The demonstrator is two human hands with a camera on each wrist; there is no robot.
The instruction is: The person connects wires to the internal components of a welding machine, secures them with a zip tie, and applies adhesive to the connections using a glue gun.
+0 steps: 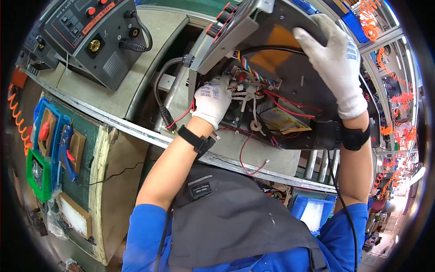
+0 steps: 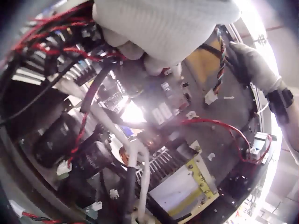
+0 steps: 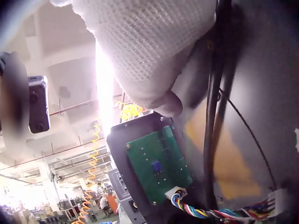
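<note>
An opened dark-grey machine housing [image 1: 308, 81] stands tilted, its inner parts facing the person. White-gloved, my left hand [image 1: 214, 97] reaches in behind the front panel [image 1: 235, 38] among wires and circuit parts. In the left wrist view its fingers [image 2: 126, 49] bend down over the boards; I cannot tell what they hold. My right hand [image 1: 337, 63], also gloved, grips the housing's upper edge at the right, thumb on the inner face. The right wrist view shows a green circuit board [image 3: 159, 163] with a multicoloured wire bundle [image 3: 205, 212] plugged in. Red wires [image 1: 287, 106] hang inside the housing.
A finished-looking grey welding machine [image 1: 97, 45] stands on the bench at left. A thick cable [image 1: 158, 90] hangs from the housing's front. Lower left are a green bin [image 1: 38, 174] and blue-handled pliers [image 1: 68, 147]. A blue bin [image 1: 312, 211] sits by the person's right arm.
</note>
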